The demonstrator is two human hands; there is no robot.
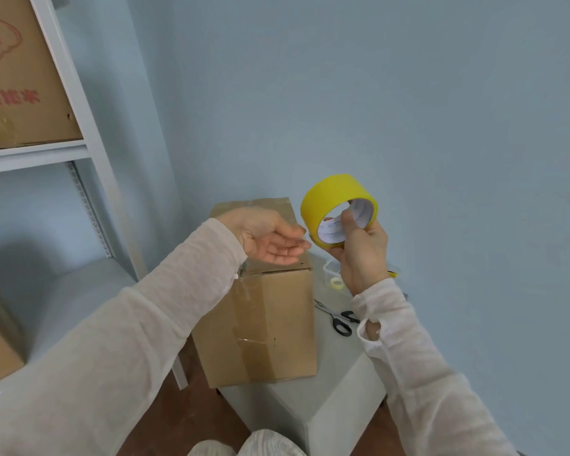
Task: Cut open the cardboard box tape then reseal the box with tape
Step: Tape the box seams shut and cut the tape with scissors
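Our right hand (362, 255) grips the yellow tape roll (338, 197) through its core at centre frame, raised above the cardboard box (270, 324), probably so our left hand (270, 240), loosely spread and empty beside it, can find the free end. The box's top edge sits unobstructed beneath; scissors (341, 321) rest lower right, clear of it.

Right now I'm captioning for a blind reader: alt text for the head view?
A person's right hand holds a yellow tape roll, fingers through its core, with the open left hand beside it, above a cardboard box on a white table. Black scissors lie beside the box.
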